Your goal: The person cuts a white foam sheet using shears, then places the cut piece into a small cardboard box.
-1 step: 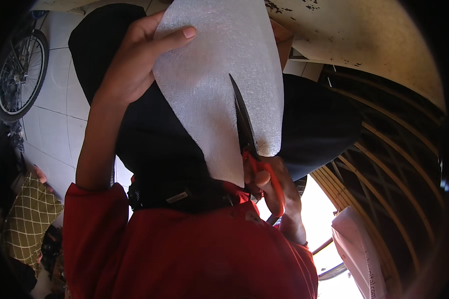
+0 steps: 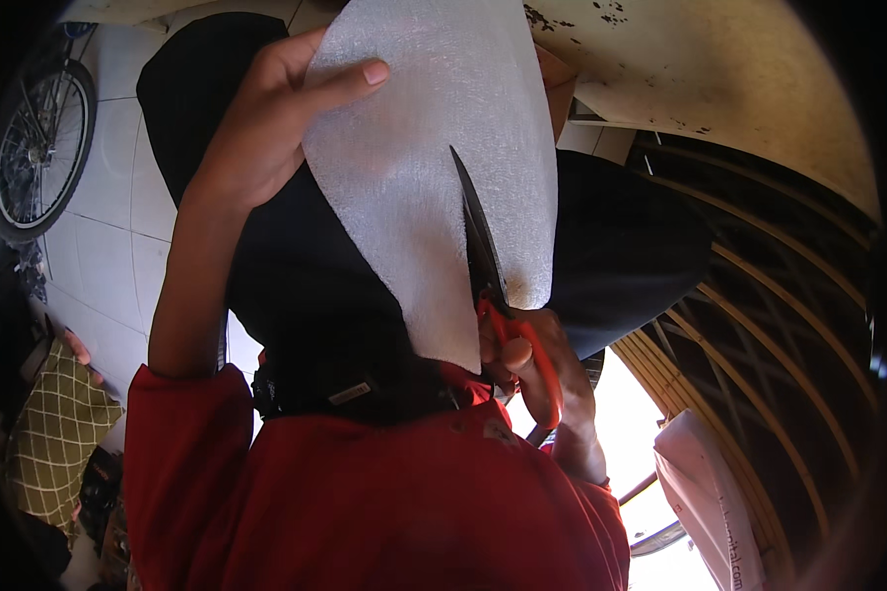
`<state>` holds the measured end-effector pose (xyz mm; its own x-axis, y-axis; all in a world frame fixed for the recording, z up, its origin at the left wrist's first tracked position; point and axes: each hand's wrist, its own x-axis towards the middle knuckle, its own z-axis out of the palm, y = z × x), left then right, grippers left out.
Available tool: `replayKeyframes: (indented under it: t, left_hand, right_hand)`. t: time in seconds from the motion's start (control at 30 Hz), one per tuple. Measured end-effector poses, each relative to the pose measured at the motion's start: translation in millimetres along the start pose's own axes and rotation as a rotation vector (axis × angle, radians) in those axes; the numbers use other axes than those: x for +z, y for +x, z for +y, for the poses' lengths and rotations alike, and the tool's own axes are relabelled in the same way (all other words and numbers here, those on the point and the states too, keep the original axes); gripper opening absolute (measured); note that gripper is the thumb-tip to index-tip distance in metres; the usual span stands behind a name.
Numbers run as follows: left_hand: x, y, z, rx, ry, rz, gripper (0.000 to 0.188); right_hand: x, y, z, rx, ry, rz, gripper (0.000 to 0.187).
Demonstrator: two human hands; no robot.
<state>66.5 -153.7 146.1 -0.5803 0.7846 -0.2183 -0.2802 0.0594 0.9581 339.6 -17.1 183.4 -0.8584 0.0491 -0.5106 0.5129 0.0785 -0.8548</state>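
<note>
A whitish-grey sheet of fibrous material (image 2: pixel 414 148) spreads over my lap, its far end cut off by the upper edge of the view. My left hand (image 2: pixel 281 113) grips the sheet's left edge, thumb lying on top and the other fingers mostly hidden beneath. My right hand (image 2: pixel 552 369) is wrapped round the handles of a pair of scissors (image 2: pixel 481 241) with orange-red grips and dark blades. The blades point away from me along a slit that starts at the sheet's near edge. One blade lies over the sheet; the other is largely hidden.
My dark-clothed legs (image 2: pixel 306 266) are under the sheet. A bicycle wheel (image 2: pixel 44 148) stands on pale floor tiles (image 2: pixel 103 187) at the left, with a green checked cloth (image 2: pixel 59 424) below. Curved wooden slats (image 2: pixel 759 305) and a pale pink bag (image 2: pixel 705 492) are at right.
</note>
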Motion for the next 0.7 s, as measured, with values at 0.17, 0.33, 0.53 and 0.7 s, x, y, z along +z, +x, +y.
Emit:
replayKeyframes:
  t: [0.17, 0.33, 0.53, 0.7]
  left_hand:
    - [6.2, -0.7, -3.1, 0.034, 0.039, 0.036, 0.040]
    - [7.2, -0.4, -4.7, -0.015, 0.021, 0.033, 0.040]
    - [9.4, 0.6, 1.2, -0.068, 0.036, -0.020, 0.038]
    - [24.6, 5.6, -3.7, 0.110, 0.018, 0.042, 0.043]
  right_hand:
    - [-2.7, 9.4, -3.4, -0.050, -0.026, 0.013, 0.067]
    - [-2.0, 11.9, -9.2, 0.007, -0.096, 0.105, 0.064]
    - [0.1, 10.4, -2.4, -0.019, -0.077, 0.151, 0.042]
    - [-5.3, 4.1, -3.8, -0.041, -0.083, 0.196, 0.025]
